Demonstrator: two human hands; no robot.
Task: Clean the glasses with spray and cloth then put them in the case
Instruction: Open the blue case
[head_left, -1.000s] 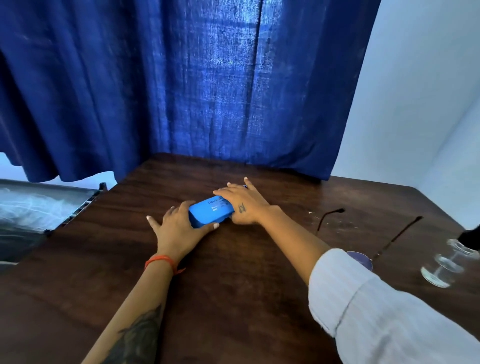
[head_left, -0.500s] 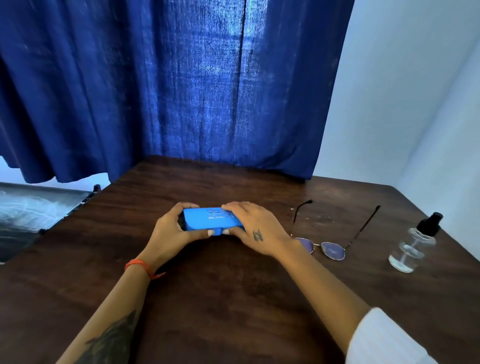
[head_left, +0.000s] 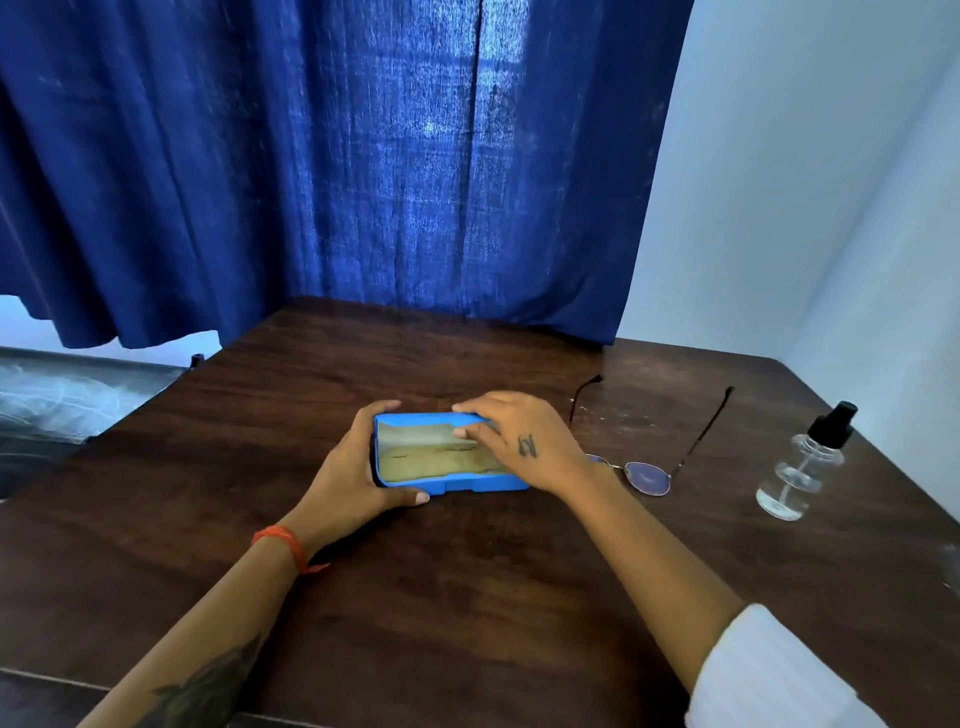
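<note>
Blue case (head_left: 451, 484) open at mid-bench (head_left: 467, 597), pale lining showing. Left hand (head_left: 347, 475) wrapped round the case's left end — grip curled, thumb on the near edge. Right hand (head_left: 524, 441) over the case's right end, fingers curled on the lid edge. Glasses (head_left: 647, 475) just right of the case, arms unfolded; spray bottle (head_left: 802, 467) further right — upright.

Case (head_left: 452, 486) bright blue, lining pale yellow-beige. Surface (head_left: 467, 597) dark brown wood grain. Curtain (head_left: 337, 156) deep blue, woven texture. Spray bottle (head_left: 800, 467) clear, black cap. Glasses (head_left: 649, 475) thin dark frame, bluish-tinted lenses. Wristband (head_left: 283, 543) orange. Sleeve (head_left: 769, 680) white. Wall (head_left: 805, 182) pale blue-white.
</note>
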